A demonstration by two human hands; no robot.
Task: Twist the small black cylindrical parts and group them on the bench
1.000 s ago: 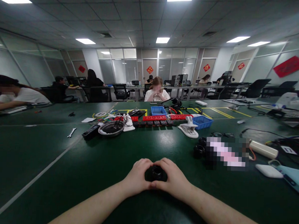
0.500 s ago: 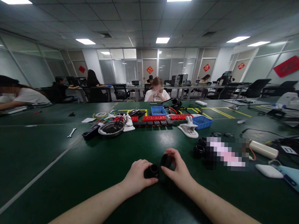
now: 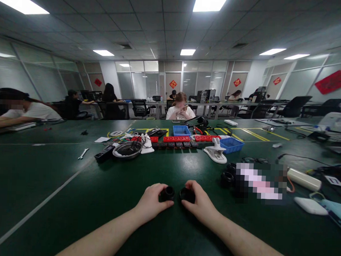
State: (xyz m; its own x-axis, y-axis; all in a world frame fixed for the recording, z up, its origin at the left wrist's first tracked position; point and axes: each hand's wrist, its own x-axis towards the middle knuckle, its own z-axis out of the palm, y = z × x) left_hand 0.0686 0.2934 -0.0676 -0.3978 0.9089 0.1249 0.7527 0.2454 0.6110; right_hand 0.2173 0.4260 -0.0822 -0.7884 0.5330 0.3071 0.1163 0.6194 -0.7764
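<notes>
My left hand (image 3: 152, 198) closes its thumb and fingers around a black hollow cylinder (image 3: 168, 193), whose round opening faces up and toward me. Just to the right, my right hand (image 3: 198, 203) grips a black round cap-like piece (image 3: 186, 195) by its edges, low over the green table. A small gap separates the two black pieces. The fingers partly cover both, and their exact kind does not show.
More black round parts (image 3: 227, 178) stand to the right, beside a blurred patch. Ahead lie a metal bowl (image 3: 127, 156), red power strips (image 3: 177, 138), a white clip stand (image 3: 216, 154) and a blue tray (image 3: 231, 146). A wrench (image 3: 83, 153) lies left.
My right hand has lowered its black piece from a tilted pose near the cylinder to almost flat over the table. The cylinder in my left hand has shifted slightly left.
</notes>
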